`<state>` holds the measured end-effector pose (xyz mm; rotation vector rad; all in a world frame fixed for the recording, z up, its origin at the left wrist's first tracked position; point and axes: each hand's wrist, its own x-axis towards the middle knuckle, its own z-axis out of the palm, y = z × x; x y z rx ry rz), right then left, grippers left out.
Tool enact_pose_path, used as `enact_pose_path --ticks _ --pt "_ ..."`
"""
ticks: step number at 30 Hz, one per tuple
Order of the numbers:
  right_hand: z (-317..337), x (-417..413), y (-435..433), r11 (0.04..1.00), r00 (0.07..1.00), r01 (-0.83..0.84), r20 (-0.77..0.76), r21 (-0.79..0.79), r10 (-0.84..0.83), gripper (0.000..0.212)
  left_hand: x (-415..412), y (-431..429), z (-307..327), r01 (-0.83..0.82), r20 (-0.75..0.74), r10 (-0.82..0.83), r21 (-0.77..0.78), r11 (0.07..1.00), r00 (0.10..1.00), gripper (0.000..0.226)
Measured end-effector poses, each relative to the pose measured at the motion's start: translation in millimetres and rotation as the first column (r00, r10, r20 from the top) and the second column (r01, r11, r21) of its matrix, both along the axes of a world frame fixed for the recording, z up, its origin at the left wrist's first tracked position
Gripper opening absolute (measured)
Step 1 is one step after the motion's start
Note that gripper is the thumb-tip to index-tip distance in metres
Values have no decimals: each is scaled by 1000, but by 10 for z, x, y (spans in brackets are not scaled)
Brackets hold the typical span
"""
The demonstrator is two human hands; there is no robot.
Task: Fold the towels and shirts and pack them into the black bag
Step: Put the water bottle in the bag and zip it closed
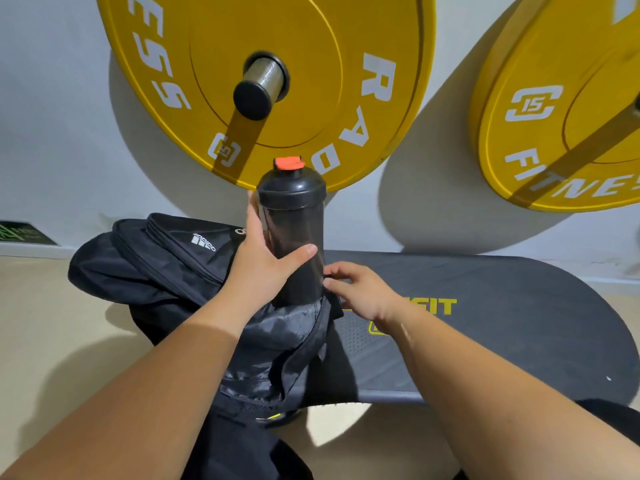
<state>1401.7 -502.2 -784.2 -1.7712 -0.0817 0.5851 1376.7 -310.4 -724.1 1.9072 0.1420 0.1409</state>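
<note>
Axis: I see the bottle (294,237) upright, its base entering the black bag (156,271).
Left hand (266,261): wrapped round the bottle, above the black bag.
Right hand (360,292): pinches the black bag's pocket edge (329,304).

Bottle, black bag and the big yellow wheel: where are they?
bottle (298,223), head view, on its dark body under the lid.
black bag (166,252), head view, on its top, left of the logo.
yellow weight plate (311,46), head view, on its face.
</note>
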Motion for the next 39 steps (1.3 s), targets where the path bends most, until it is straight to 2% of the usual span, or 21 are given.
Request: enact_pose_path --ticks 2,5,7,10,15,17,22,25,28,32,36,39 --pt "-31 9 44 1000 999 18 -28 9 -18 15 6 -49 54 -2 8 1 118 993 1000 119" --pt "-60 17 57 1000 1000 -7 -19 -29 7 21 59 -108 66 0 29 -8 259 966 1000 114" --pt "-89 30 44 994 999 -28 22 -109 31 20 89 -110 46 -5 26 -3 288 957 1000 109" --pt "-134 77 10 984 998 52 54 -172 -44 13 94 -83 -5 -17 20 12 250 968 1000 103" --pt "-161 166 -13 962 958 272 -100 0 -270 16 83 -45 -122 -29 78 24 55 998 997 101" --pt "-127 180 9 953 945 304 -129 18 -299 18 79 -68 -159 -54 88 56 -31 998 995 101" --pt "-63 246 54 927 908 356 -279 121 -313 25 122 -190 -204 -166 160 184 -118 979 970 103" --pt "-68 233 12 874 856 441 -387 203 -342 30 183 -264 -242 -221 177 257 -201 954 950 106" --pt "-65 155 -18 775 796 552 -473 308 -379 31 197 -411 -303 -263 166 316 -279 924 934 110" --pt "-109 60 -69 684 729 647 -535 336 -427 34 180 -599 -417 -309 125 374 -363 879 919 118" --pt "-132 15 -134 687 723 654 -527 317 -446 34 184 -633 -442 -293 151 350 -304 906 924 121" --pt "-147 14 -197 719 737 636 -500 281 -456 34 190 -619 -372 -286 180 304 -117 951 935 123"
